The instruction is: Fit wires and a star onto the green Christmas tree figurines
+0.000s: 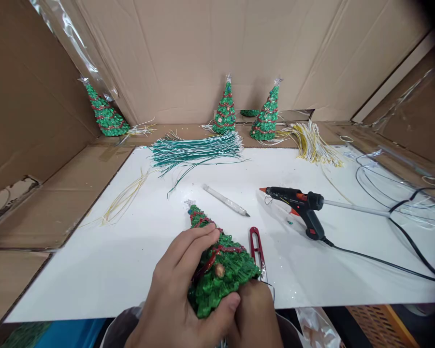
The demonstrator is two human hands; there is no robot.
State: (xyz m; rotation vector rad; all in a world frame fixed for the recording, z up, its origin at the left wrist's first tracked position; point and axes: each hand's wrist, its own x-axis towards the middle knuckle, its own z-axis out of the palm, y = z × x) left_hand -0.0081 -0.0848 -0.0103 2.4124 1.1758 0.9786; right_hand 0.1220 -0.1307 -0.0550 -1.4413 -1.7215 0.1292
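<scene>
A small green Christmas tree [232, 270] with red garland, a brown bauble and a clear star on top is tilted over the near edge of the white board. My left hand [184, 280] is wrapped round its left side, thumb at the base and fingers across the front. Beneath the base on the right is my right hand [257, 309], its fingers hidden behind the tree, so what they hold cannot be made out. Red thread snips [256, 246] lie just right of the tree. A white pen-like tool [226, 199] rests beyond it.
A black and orange glue gun [299, 203] with its cord lies at the right. Green wires [199, 150] and yellow-white wires [311, 145] are bundled at the back, near more trees [224, 108]. Loose yellow wires [125, 198] lie left. Cardboard walls [188, 58] surround the white board [105, 270].
</scene>
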